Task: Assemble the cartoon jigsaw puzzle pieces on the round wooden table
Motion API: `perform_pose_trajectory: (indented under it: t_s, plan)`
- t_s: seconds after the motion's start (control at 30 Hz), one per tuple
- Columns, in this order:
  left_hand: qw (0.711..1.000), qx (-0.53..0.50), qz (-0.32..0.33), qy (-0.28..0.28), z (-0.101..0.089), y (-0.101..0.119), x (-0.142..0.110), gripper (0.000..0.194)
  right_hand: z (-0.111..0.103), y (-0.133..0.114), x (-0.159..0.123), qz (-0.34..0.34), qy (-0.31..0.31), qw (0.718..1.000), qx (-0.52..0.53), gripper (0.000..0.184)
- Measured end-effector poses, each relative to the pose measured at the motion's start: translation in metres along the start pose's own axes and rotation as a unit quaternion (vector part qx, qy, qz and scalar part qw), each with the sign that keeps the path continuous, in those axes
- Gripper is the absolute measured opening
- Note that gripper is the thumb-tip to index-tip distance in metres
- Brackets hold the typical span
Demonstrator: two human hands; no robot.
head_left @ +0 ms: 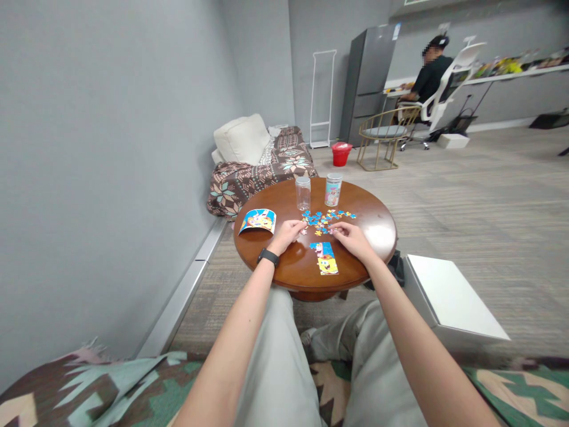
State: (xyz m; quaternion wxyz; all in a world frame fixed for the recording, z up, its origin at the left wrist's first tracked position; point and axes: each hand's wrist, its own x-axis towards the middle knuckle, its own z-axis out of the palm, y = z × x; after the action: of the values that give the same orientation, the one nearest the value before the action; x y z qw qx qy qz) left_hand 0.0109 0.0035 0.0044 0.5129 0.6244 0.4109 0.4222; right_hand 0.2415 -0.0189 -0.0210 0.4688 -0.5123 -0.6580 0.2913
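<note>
A round wooden table (373, 228) holds a scatter of loose puzzle pieces (325, 218) and a partly joined puzzle strip (325, 258) in blue and yellow. My left hand (288, 231), with a black watch on the wrist, rests on the table left of the loose pieces, fingers curled in a pinch at the pile's edge. My right hand (351, 234) lies just right of the joined strip, fingers bent and touching the pieces. What either hand pinches is too small to make out.
A clear jar (303, 193) and a printed tin (333, 190) stand at the table's far side; a picture card (258, 220) lies at left. A white box (448, 293) sits on the floor at right. Beyond are a patterned couch (262, 166), a red bucket (341, 153) and a seated person (429, 74).
</note>
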Motion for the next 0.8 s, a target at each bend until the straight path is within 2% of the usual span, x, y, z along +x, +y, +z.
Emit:
perform_pose_trajectory:
  t_s: [0.2, 0.37, 0.5, 0.8]
  plan:
    - [1.000, 0.021, -0.011, 0.013, -0.0015, -0.0034, 0.0012, 0.050, 0.0024, -0.0020, -0.0009, 0.013, -0.017, 0.997, 0.077, 0.026]
    - [1.000, 0.021, -0.007, 0.012, -0.0020, -0.0037, 0.0007, 0.050, 0.0054, -0.0026, -0.0016, 0.035, -0.015, 0.990, 0.134, 0.037]
    - [1.000, 0.011, 0.006, 0.003, -0.0019, -0.0045, 0.0004, 0.049, 0.0057, -0.0019, -0.0017, 0.033, -0.017, 0.991, 0.129, 0.039]
    - [1.000, 0.008, 0.012, -0.002, -0.0029, -0.0055, 0.0009, 0.048, 0.0028, 0.0003, -0.0013, 0.018, -0.023, 0.995, 0.093, 0.027]
